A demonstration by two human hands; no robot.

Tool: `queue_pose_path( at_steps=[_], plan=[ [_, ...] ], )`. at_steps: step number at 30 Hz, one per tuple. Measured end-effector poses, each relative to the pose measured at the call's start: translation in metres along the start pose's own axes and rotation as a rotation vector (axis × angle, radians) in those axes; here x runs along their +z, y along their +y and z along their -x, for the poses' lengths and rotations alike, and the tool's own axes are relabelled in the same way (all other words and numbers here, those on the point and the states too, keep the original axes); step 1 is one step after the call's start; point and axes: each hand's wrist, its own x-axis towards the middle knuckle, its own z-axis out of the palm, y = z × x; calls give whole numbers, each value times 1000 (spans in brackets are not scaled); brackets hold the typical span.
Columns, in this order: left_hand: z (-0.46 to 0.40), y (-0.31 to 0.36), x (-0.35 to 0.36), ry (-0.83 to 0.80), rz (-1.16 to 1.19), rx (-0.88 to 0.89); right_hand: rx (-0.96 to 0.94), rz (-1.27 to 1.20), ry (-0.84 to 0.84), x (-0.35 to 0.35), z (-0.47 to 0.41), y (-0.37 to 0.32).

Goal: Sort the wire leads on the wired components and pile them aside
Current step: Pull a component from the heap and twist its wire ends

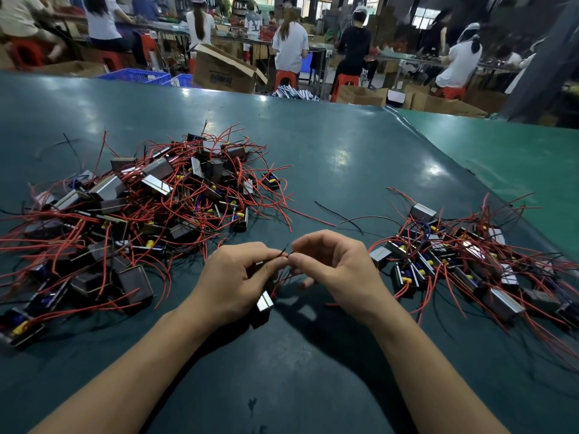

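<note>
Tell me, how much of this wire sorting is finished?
Well under half, it seems. The smaller pile on the right looks like the finished ones. One component is in hand: the left hand and right hand both pinch its black lead. The larger pile on the left looks still to be sorted.

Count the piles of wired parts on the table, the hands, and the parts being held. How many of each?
Piles of wired parts: 2, a big left pile and a smaller right pile
Hands: 2, the left hand and the right hand, both pinching a black wire
Held part: 1, under the left hand
Total: 5
</note>
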Motion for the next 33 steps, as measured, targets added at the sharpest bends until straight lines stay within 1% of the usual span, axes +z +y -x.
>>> queue_pose_path(
  at_steps=[4,7,11,13,16,18,22,24,26,29,31,33],
  plan=[
    [0,1,0,-18,5,4,-3,25,2,1,0,0],
    [1,1,0,-45,11,-2,15,5,44,2,1,-1],
    [-1,0,1,-13,-8,-33,15,-11,77,2,1,-2],
    [0,0,3,24,40,-46,-6,41,108,2,2,-1],
    [1,0,4,93,175,-161,-70,123,137,5,3,1],
    [1,-1,4,111,210,-195,-85,141,146,7,2,2],
    [1,0,4,112,123,-128,-110,155,121,5,3,4],
    [1,0,2,104,101,-124,-120,169,101,4,3,4],
    [2,0,2,99,84,-120,-194,284,100,3,4,4],
    [2,2,2,98,77,-121,-363,430,129,1,3,3],
    [2,3,2,105,93,-106,-359,395,145,-1,2,2],
    [2,3,2,111,118,-97,-236,219,129,0,3,-2]
  ],
)
